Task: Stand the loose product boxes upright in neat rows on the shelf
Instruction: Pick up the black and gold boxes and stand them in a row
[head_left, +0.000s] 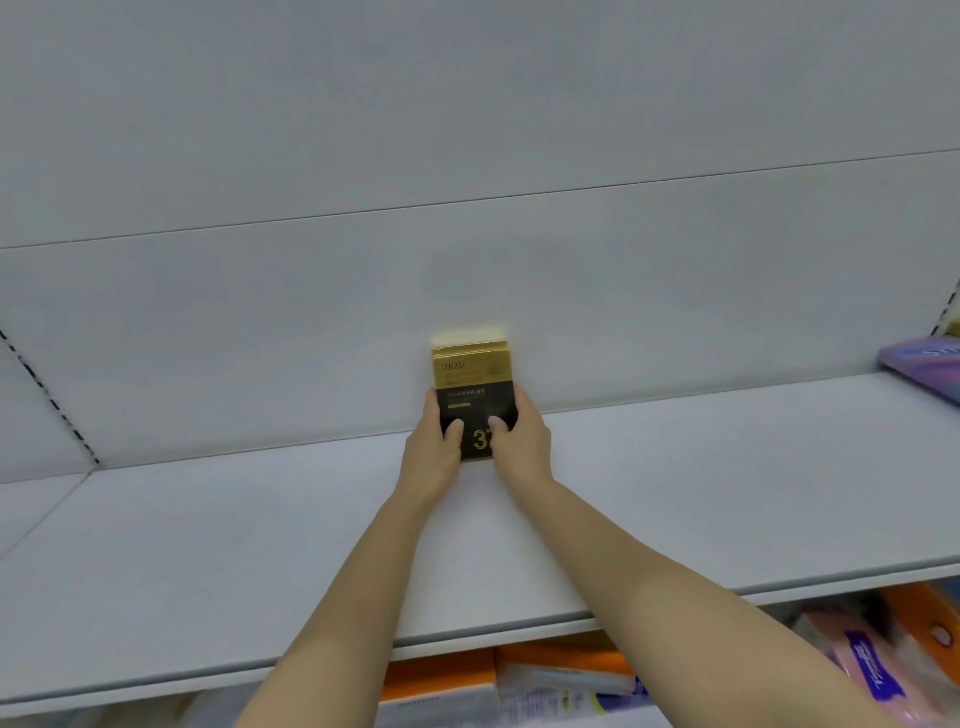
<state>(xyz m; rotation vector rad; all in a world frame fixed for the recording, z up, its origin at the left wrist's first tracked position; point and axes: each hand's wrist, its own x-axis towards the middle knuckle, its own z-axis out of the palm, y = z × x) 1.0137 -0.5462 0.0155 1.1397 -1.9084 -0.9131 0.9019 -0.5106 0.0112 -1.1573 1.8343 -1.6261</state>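
Fingers of both our hands clamp the box (475, 400) from either side: our left hand (435, 447) wraps its left edge, thumb on the front, and our right hand (522, 441) wraps its right edge the same way. We hold the box upright at the far middle of the shelf (260, 545), against the back panel (311, 312). A purple box (924, 364) lies at far right.
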